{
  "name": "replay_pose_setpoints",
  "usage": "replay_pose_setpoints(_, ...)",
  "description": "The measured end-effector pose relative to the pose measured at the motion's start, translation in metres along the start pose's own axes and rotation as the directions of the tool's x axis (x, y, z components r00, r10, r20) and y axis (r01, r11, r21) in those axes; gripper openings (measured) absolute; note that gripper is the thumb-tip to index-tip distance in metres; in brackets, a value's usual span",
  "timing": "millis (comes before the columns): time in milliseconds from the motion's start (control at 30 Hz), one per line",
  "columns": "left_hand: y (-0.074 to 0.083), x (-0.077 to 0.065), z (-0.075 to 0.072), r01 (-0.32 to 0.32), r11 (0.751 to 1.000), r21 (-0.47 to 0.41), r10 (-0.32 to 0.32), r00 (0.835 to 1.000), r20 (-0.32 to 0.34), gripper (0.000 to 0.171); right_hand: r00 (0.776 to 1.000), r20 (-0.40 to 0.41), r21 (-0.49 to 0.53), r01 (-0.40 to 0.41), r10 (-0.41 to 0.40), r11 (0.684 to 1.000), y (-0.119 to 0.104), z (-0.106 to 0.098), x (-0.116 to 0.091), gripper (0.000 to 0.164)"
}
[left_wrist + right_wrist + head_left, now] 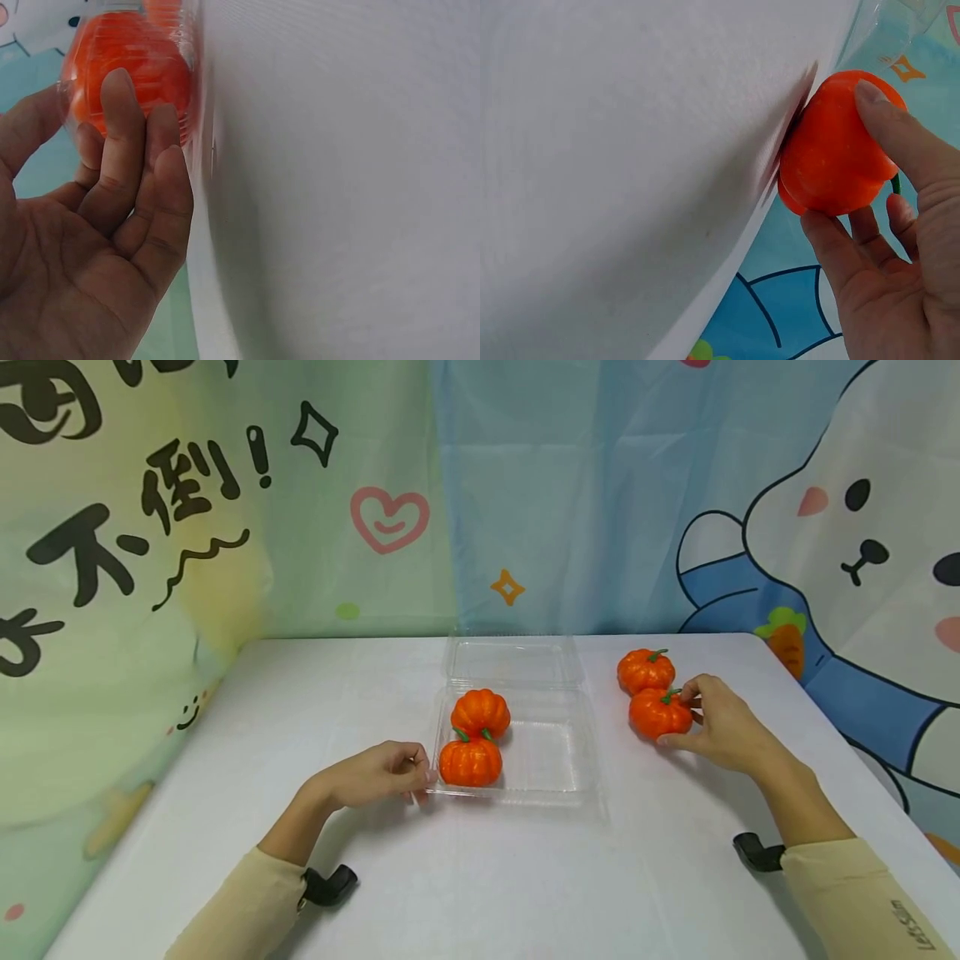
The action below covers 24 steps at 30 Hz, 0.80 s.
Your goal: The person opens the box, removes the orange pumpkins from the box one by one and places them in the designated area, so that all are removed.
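Observation:
A clear plastic clamshell box (543, 752) lies open with its lid (513, 662) folded back. Inside its left half sit two small orange toy pumpkins, one behind (481, 712) and one in front (470, 764), both with green stems. My left hand (390, 772) holds the box by its front left corner, thumb and fingers at the clear wall (135, 45). To the right of the box, my right hand (723, 727) grips a third pumpkin (658, 714) between thumb and fingers, as the right wrist view shows (840, 150). Just behind it another pumpkin (643, 671) rests on the table.
The white table (510, 885) extends around the box and toward me. A printed cloth backdrop (570, 502) hangs along its far side. Black curved mounts (330, 885) stick out at both sleeve cuffs, low over the table.

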<state>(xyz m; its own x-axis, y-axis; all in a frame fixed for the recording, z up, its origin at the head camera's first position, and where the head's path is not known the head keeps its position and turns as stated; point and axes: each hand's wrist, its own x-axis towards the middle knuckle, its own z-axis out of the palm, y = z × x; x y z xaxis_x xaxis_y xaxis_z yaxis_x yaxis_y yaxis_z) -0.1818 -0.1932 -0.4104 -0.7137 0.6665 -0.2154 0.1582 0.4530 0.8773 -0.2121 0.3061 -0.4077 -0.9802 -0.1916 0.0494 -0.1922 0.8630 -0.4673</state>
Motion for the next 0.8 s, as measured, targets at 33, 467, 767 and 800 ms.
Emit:
replay_pose_setpoints(33,0.0,0.0,0.0,0.003,1.0,-0.001,-0.003,1.0,-0.001,0.016,1.0,-0.004,0.001,0.006,-0.006,1.0,0.0,0.0,0.0,0.071)
replay_pose_setpoints(467,-0.006,0.0,0.002,-0.001,1.0,-0.018,0.001,1.0,-0.005,0.015,0.998,-0.052,0.023,0.037,-0.035,0.999,-0.007,0.003,-0.001,0.085)
replay_pose_setpoints(767,-0.004,0.0,0.002,0.0,1.0,-0.006,0.0,1.0,-0.008,0.018,0.959,-0.206,-0.027,0.192,-0.193,0.981,-0.021,0.001,-0.003,0.068)
replay_pose_setpoints(800,-0.003,0.0,0.002,0.001,1.0,-0.005,-0.001,1.0,-0.009,0.018,0.95,-0.227,-0.027,0.215,-0.215,0.976,-0.024,0.001,-0.002,0.066)
